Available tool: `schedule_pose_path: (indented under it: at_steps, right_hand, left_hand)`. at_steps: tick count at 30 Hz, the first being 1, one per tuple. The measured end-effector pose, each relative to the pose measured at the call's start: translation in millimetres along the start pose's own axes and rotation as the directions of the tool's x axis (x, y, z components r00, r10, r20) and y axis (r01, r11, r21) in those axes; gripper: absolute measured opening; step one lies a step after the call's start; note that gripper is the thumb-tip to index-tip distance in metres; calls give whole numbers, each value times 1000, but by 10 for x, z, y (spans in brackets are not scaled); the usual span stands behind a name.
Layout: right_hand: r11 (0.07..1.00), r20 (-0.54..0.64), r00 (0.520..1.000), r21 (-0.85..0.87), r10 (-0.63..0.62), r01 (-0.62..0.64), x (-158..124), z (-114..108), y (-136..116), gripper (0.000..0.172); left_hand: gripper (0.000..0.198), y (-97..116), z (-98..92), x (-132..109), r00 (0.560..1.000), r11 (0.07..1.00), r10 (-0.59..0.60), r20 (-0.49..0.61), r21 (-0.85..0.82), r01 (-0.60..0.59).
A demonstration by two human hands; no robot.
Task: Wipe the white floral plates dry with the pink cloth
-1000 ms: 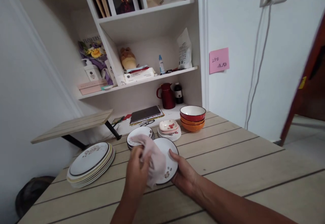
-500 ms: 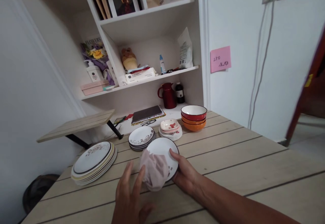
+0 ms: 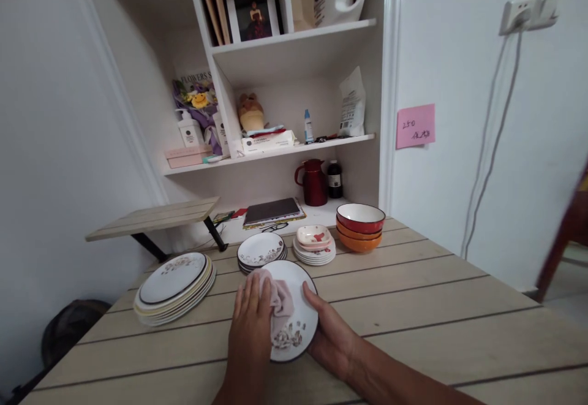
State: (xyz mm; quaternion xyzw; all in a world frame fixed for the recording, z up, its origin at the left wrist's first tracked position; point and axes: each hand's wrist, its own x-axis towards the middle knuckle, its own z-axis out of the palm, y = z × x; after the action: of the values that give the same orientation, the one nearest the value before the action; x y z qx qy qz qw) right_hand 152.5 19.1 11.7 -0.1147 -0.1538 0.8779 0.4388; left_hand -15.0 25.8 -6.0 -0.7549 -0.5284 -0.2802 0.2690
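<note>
My right hand (image 3: 333, 337) grips the right edge of a white plate (image 3: 301, 313) with a dark rim and brown floral pattern, thumb on top and fingers beneath. The plate is tilted above the wooden table (image 3: 413, 295). My left hand (image 3: 252, 313) presses a crumpled pink cloth (image 3: 280, 298) against the plate's left side, its fingers lying together over the cloth. Just behind the plate is a stack of small dark-rimmed plates (image 3: 260, 250).
Large plates (image 3: 172, 279) are stacked at left. Small dishes (image 3: 313, 236) sit on saucers (image 3: 316, 257), beside stacked bowls (image 3: 361, 218). Behind stand a dark red jug (image 3: 315, 183), a closed laptop (image 3: 272, 209) and a small raised shelf (image 3: 156, 218).
My left hand has moved from beside the cloth, fingers spread, onto it. The cloth now lies flatter at the plate's left, uncovering more pattern. The view has shifted slightly.
</note>
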Motion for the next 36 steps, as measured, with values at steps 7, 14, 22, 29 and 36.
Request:
schedule_pose_path:
  at_steps: [7,14,22,29,36]
  right_hand:
    - [1000,128,992,-20,16,-13,-10,16,-29,60]
    - [999,5,1000,-33,18,-18,-35,-15,-154,63]
    - [996,-63,998,-84,-8,3,2,-6,-116,61]
    - [991,39,999,-133,8,-2,9,-21,-65,63]
    - [999,-18,1000,-36,-7,6,20,-87,-200,61]
  left_hand:
    - [70,405,98,307,993,985,50,111,-170,-31]
    - [65,401,69,155,911,909,394,121,-201,-366]
    - [64,-148,-81,-78,979,975,195,53,96,-200]
    - [56,171,79,286,998,999,37,56,7,-38]
    - [63,436,154,288,944,938,291,159,-244,-248]
